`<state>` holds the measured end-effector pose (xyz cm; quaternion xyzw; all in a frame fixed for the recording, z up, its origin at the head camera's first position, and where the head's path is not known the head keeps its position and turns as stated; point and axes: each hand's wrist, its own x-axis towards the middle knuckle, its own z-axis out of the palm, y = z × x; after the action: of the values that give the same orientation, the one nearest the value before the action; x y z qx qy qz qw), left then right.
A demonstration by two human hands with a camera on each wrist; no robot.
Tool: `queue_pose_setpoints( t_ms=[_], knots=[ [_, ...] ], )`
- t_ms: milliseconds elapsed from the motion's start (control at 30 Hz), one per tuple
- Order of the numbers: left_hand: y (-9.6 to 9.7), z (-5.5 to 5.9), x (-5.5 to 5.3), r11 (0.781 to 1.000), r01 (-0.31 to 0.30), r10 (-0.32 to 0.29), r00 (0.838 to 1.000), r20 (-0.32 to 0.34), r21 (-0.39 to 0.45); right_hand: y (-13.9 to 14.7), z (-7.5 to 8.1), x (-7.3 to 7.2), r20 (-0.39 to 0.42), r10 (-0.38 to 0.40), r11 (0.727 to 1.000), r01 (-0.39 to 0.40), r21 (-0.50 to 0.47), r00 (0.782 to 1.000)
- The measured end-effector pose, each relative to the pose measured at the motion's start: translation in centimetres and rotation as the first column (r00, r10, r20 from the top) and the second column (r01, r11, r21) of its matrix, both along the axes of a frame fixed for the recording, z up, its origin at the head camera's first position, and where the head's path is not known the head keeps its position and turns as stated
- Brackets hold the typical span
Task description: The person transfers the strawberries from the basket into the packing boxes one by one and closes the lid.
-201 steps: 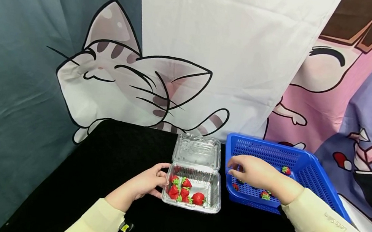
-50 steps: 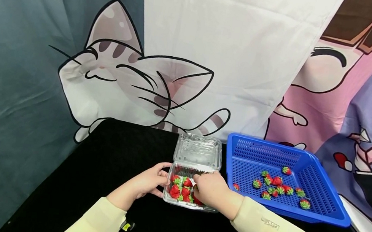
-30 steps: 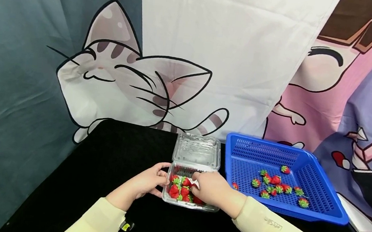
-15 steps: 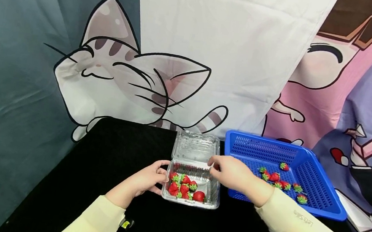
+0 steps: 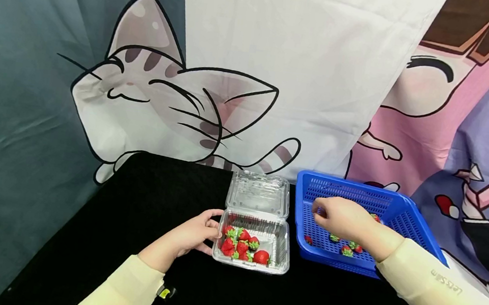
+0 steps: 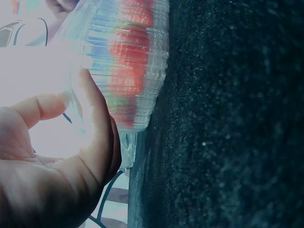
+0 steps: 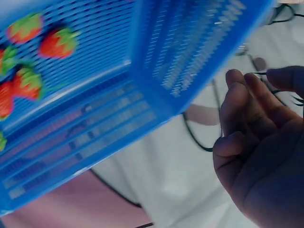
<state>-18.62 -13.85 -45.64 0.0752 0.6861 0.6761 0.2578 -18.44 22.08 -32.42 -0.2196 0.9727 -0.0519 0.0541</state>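
A clear plastic clamshell box (image 5: 281, 242) lies with its lid (image 5: 259, 194) folded back, and several red strawberries (image 5: 261, 257) sit in its left and front part. My left hand (image 5: 192, 234) grips the box's left wall, with thumb and fingers at the rim; in the left wrist view the left hand (image 6: 61, 156) has fingers along the ribbed side. Over the left part of the blue basket (image 5: 313, 180) hovers my right hand (image 5: 345, 218), fingers loosely curled. In the right wrist view no fruit shows between the fingers of my right hand (image 7: 266, 137).
Several strawberries (image 7: 58, 43) are scattered on the basket's slotted floor, partly hidden by the right arm in the head view. A black cloth (image 5: 168, 184) covers the table. Behind it hangs a printed curtain (image 5: 326, 71) with a cartoon cat.
My right hand has left the clamshell box and moved right, over the basket. Another strawberry now lies in the box near the middle. The left hand has stayed at the box's left side.
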Motion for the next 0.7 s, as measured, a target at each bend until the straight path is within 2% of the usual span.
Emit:
queue_pose_setpoints(
  t_ms=[233,367,467,600,700],
  knots=[
    [0.0,-0.2,0.0,1.000,0.000,0.000,1.000,0.005,-0.012,2.5,-1.5,-0.3,0.156,0.048,0.988,-0.070,0.137,0.987],
    [0.1,-0.1,-0.2,1.000,-0.002,0.002,1.000,0.003,-0.014,3.2,-2.7,-0.1,0.165,0.050,0.961,-0.093,0.262,0.985],
    [0.2,0.1,-0.2,1.000,0.001,-0.001,1.000,0.002,-0.015,3.4,-3.6,0.0,0.188,0.019,0.940,-0.082,0.331,0.982],
    [0.3,0.2,-0.2,1.000,0.007,-0.007,1.000,0.007,-0.019,3.4,-4.6,0.0,0.233,0.001,0.932,-0.086,0.353,0.972],
    [0.4,0.2,-0.3,1.000,0.011,-0.011,1.000,0.011,-0.018,3.4,-5.1,-0.2,0.250,0.020,0.929,-0.110,0.354,0.968]
  ],
)
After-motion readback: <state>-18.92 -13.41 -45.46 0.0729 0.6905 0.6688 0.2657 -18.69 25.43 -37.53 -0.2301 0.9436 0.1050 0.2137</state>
